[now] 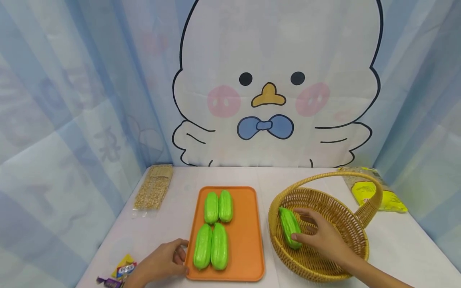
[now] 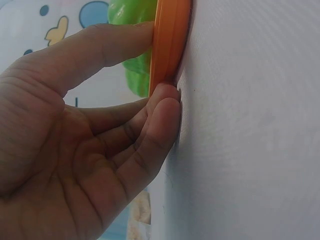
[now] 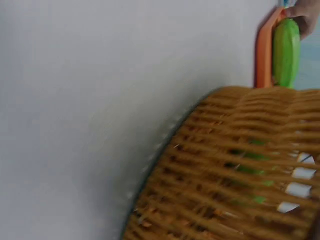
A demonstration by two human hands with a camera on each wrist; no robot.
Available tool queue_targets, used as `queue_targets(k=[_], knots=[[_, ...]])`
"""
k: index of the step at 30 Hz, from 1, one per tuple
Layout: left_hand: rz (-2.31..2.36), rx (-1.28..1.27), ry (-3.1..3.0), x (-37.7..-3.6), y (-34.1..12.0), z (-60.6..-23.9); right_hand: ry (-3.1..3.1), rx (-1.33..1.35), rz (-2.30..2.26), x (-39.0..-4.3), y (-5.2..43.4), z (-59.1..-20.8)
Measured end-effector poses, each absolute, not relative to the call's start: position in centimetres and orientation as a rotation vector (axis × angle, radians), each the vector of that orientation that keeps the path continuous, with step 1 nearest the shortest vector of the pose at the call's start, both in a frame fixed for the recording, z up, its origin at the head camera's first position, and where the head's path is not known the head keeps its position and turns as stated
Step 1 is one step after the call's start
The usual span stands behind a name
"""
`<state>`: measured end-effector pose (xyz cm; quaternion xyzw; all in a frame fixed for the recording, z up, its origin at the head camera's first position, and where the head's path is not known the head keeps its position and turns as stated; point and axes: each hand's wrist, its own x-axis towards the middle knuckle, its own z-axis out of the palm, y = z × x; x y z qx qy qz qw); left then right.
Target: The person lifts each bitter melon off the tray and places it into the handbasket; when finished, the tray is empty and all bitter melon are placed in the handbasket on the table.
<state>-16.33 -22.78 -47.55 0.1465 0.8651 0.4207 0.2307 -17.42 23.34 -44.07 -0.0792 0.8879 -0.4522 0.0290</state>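
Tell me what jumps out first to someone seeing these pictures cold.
The orange tray at table centre carries four bright green gourds in two pairs, with the left hand touching its near-left edge. To its right, the right hand reaches into the wicker basket, fingers on a fifth gourd.
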Motion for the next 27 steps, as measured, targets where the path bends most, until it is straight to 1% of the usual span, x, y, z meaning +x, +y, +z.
queue_targets(k=[5,14,16,19,21,27], knots=[[1.166,0.422,2.38,-16.3,-22.7,-47.7,2.841,-0.325,-1.433,-15.4,21.9,-42.4],[1.196,0.399,2.358,-16.1,-22.6,-47.9,2.751,-0.601,-1.759,-10.7,17.6,-40.7],[1.196,0.397,2.363,-16.1,-22.6,-47.9,2.689,-0.709,-1.8,-10.2,16.7,-40.8],[1.189,0.384,2.373,-16.1,-22.5,-47.8,2.547,-0.797,-1.866,-10.2,15.1,-41.4],[1.186,0.37,2.378,-16.0,-22.6,-47.7,2.456,-0.805,-1.893,-10.4,13.9,-42.0],[1.183,0.39,2.389,-16.1,-22.7,-47.7,2.263,-0.569,-1.896,-11.5,11.0,-44.4]])
